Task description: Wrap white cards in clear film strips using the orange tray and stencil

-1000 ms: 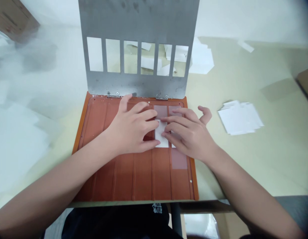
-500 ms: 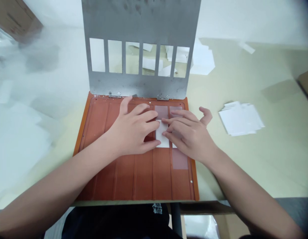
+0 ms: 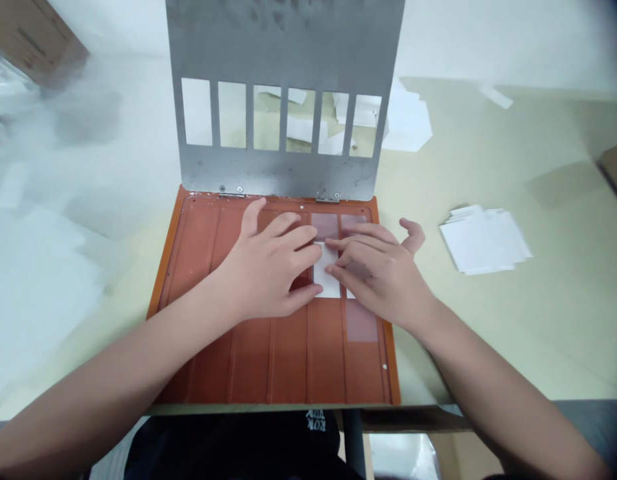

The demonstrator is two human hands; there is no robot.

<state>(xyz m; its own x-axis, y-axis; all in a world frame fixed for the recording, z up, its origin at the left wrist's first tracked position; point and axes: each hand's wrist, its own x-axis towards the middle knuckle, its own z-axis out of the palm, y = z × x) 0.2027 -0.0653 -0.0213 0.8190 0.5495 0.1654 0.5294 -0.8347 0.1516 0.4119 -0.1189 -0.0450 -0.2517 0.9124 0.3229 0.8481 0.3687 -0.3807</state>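
Observation:
An orange ribbed tray (image 3: 283, 353) lies before me on the table, with a grey metal stencil plate (image 3: 283, 100) hinged upright at its far edge. My left hand (image 3: 268, 267) and my right hand (image 3: 378, 270) rest flat on the tray, fingers stretched out. Their fingertips meet on a small white card (image 3: 326, 280) lying in one of the tray's right-hand channels. A pale translucent strip (image 3: 361, 320) runs along the rightmost channel, partly under my right hand.
A loose stack of white cards (image 3: 483, 240) lies on the table to the right. Scattered white paper scraps (image 3: 406, 123) sit behind the plate. Translucent plastic sheets (image 3: 38, 253) cover the left side. A brown box (image 3: 33, 40) is at far left.
Both hands stay on the white card; the fingers shift only slightly. The view has nudged a little.

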